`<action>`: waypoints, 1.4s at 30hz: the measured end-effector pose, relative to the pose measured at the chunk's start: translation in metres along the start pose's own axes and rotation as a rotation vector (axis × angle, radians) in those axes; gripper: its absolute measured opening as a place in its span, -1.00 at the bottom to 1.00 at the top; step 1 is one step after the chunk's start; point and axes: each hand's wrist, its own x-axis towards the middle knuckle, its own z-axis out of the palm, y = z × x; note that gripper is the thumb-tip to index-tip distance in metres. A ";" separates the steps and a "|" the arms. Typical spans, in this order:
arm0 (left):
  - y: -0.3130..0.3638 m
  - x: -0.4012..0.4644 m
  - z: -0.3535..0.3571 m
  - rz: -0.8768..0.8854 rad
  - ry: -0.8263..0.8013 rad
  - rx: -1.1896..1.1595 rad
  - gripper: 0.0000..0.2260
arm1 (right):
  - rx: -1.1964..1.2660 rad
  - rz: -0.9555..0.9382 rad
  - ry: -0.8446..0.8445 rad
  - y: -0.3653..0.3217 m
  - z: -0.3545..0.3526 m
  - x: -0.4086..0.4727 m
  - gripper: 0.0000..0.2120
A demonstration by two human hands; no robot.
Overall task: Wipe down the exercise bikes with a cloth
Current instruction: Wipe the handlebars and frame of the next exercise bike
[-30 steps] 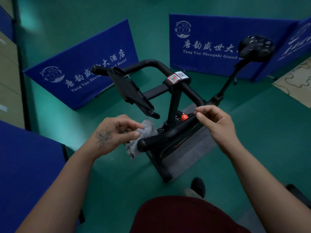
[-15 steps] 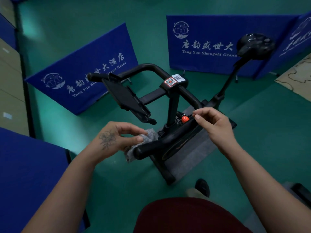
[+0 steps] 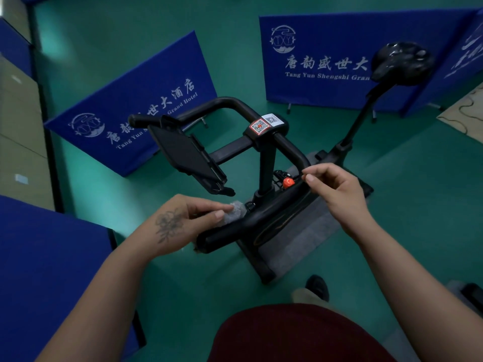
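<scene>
head view, looking down on one exercise bike (image 3: 264,163) at the centre of the frame, on a green floor (image 3: 418,205) between blue banners (image 3: 313,61). the near handlebar grip (image 3: 235,229) is the part in hand: its long axis runs from its capped end at lower centre-left up and to the right toward the stem and the red knob (image 3: 287,183). the left hand (image 3: 180,226), at centre-left, pinches a grey cloth (image 3: 234,213) between thumb and fingers, the cloth lying against the upper left side of that grip, just beside its capped end. the right hand (image 3: 337,189), at centre-right, has its fingers curled near the bend of the bar above the knob; whether it grasps the bar or only touches it cannot be told. the left hand is thus the nearer to the grip, and the next wipe would, by this layout, run along the axis, up-right. the saddle (image 3: 402,61) stands well apart at upper right, and the tablet holder (image 3: 188,158) hangs above the left hand.
</scene>
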 end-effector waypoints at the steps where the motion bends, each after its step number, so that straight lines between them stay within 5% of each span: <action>1: 0.003 0.003 0.003 -0.001 -0.009 0.033 -0.78 | 0.000 0.000 -0.006 0.001 0.001 0.001 -0.84; 10: 0.008 0.005 0.000 -0.057 -0.110 0.002 -0.68 | -0.020 -0.003 -0.013 0.003 -0.009 0.006 -0.86; 23: 0.025 0.034 0.027 -0.017 -0.254 0.271 -0.20 | -0.203 -0.071 -0.036 0.012 -0.016 0.024 -0.74; 42: 0.040 0.063 0.038 -0.144 -0.334 0.152 -0.06 | -0.163 -0.032 -0.115 0.019 -0.031 0.051 -0.73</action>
